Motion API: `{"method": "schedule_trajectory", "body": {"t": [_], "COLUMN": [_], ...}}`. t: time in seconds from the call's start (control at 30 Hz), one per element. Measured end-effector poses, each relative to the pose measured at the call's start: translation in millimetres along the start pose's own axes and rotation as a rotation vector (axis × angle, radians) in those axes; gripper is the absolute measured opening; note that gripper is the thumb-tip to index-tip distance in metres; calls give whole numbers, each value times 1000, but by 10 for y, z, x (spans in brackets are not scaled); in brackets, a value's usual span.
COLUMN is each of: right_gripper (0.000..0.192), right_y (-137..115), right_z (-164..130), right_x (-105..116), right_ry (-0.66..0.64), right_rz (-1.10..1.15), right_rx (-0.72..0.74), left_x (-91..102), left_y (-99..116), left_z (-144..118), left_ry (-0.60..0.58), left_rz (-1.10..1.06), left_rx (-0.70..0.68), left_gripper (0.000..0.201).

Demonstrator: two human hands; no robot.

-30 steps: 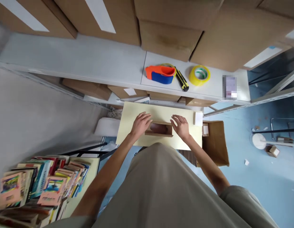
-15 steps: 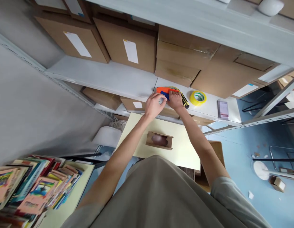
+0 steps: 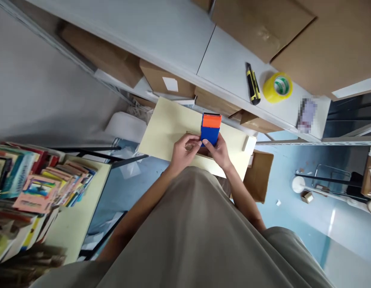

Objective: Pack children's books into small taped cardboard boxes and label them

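Note:
My right hand (image 3: 219,152) grips an orange and blue tape dispenser (image 3: 210,127), held upright over the pale yellow table (image 3: 167,126). My left hand (image 3: 183,150) touches the dispenser's lower left edge, fingers pinched at it. Beneath both hands lies a small cardboard box (image 3: 203,151), mostly hidden by them.
A grey shelf (image 3: 185,44) above the table carries a yellow and black utility knife (image 3: 252,83), a yellow tape roll (image 3: 277,86) and cardboard cartons (image 3: 305,36). Stacked books (image 3: 32,180) lie on a table at left. An open carton (image 3: 260,176) stands on the blue floor at right.
Both hands took the tape dispenser off the shelf and brought it down over the small box on the table. The camera tilted back down.

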State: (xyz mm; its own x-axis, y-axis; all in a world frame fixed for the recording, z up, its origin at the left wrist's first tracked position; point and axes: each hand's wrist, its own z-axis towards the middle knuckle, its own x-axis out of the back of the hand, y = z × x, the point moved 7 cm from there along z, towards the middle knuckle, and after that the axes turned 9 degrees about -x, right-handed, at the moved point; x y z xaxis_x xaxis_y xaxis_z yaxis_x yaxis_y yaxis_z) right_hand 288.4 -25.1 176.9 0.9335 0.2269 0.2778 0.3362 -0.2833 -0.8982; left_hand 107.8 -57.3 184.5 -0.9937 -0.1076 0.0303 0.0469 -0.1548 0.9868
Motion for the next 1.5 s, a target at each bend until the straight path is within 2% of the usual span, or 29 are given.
{"method": "schedule_trajectory", "body": {"t": [0.13,0.3,0.4,0.5,0.6,0.77,1.03,1.33,1.5], "right_gripper": [79,80,78,73,67,58,50,65,68], "right_y": [185,215,203,171,93,-25,-93,-113,-149], "right_z": [-236,-330,-397,-475,-547,-629,-654,-603,-573], "right_x": [-248,-349,-375,-379,-369,-409,-460,-497,-547], "right_ry": [-25,-66,-116,-161,-183,-242,-257,-231,-280], "right_rz": [26,-50,-133,-209,-282,-388,-476,-506,-519], "right_rx": [-88,-97,-104,-125,-128,-120,-178,-305,-371], "left_x": [64,192,385,613,736,711,716,696,696], "left_y": [-97,-124,-155,-177,-191,-305,-644,-941,-1121], "left_z": [-303,-405,-322,-127,74,181,114,6,-116], "left_ry": [-17,-127,-93,-60,-142,-313,-319,-314,-288], "left_rz": [3,30,-37,-136,-215,-286,-332,-345,-359], "left_rx": [114,137,173,214,259,313,342,400,466], "left_gripper": [32,33,45,61,71,63,52,41,38]}}
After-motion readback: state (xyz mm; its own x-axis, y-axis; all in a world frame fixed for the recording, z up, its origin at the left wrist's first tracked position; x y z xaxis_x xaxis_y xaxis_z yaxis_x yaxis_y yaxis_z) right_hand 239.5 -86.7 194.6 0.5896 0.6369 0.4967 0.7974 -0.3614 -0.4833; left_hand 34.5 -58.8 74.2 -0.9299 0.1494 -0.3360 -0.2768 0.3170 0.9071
